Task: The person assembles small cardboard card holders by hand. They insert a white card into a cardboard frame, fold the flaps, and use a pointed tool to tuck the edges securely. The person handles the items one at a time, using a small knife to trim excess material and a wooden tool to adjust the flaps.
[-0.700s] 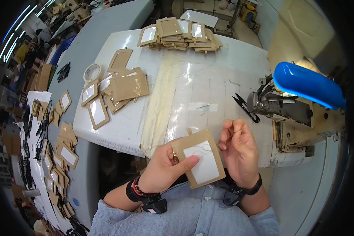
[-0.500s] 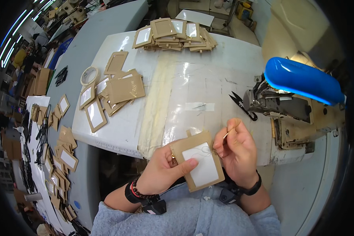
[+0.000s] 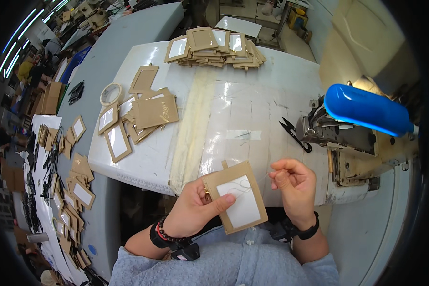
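Observation:
A tan card holder (image 3: 258, 215) with a white window lies upright in my left hand (image 3: 199, 206), its tab pointing away from me. My left thumb presses on the window and a small gold metal fitting shows beside my fingers. Loops of thin thread (image 3: 243, 186) lie over the window. My right hand (image 3: 295, 188) is to the right, apart from the holder, thumb and fingers pinched together. A faint line of thread runs at its fingertips; the needle in this pinch is mostly hidden by the fingers.
Black thread snips (image 3: 295, 135) lie beside a sewing machine (image 3: 341, 131) under a blue lamp (image 3: 367, 109). Tan holders form a far pile (image 3: 209, 45) and a left pile (image 3: 156, 110) near a tape roll (image 3: 110, 94). More holders (image 3: 83, 194) cover the side table.
My right hand has moved right and slightly down, away from the holder's edge. The holder has shifted a little left, and the thread loops over its window have changed shape.

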The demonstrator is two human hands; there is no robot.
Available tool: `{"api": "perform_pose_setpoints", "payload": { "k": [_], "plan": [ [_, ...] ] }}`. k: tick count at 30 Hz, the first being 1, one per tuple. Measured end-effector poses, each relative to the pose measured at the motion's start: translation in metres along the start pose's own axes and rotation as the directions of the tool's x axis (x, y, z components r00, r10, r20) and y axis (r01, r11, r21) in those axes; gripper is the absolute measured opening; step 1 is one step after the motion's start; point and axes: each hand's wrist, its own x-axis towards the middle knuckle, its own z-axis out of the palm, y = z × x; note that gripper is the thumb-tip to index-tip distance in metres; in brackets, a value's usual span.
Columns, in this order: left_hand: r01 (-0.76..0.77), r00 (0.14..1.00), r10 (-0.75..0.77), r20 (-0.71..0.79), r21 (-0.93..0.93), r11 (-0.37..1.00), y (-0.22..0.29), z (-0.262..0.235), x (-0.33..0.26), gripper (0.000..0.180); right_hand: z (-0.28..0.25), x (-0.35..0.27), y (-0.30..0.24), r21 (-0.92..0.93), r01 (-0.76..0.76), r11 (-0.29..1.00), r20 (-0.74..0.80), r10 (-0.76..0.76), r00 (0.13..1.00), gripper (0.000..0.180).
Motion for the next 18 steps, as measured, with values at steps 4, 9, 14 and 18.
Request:
{"api": "perform_pose_setpoints", "payload": {
  "k": [4, 9, 14, 18],
  "plan": [
    [0.005, 1.0, -0.005, 0.013, 0.008, 1.0, -0.003, 0.0, 0.002, 0.043, 0.007, 0.0, -0.001, 0.033, 0.016, 0.999, 0.111, -0.02, 0.994, 0.011],
    [0.034, 0.999, -0.034, 0.017, 0.014, 0.999, -0.001, 0.0, 0.003, 0.043, 0.011, 0.003, 0.003, 0.0, 0.118, 0.993, 0.105, -0.118, 0.988, 0.007],
    [0.057, 0.998, -0.058, 0.022, 0.039, 0.998, 0.002, -0.001, 0.0, 0.043, -0.004, 0.005, 0.008, 0.097, 0.167, 0.981, -0.087, -0.159, 0.983, 0.011],
    [0.075, 0.997, -0.077, 0.022, 0.051, 0.996, 0.003, -0.001, 0.001, 0.044, -0.014, 0.007, 0.007, 0.161, 0.217, 0.963, -0.189, -0.186, 0.964, 0.011]
  ]
}}
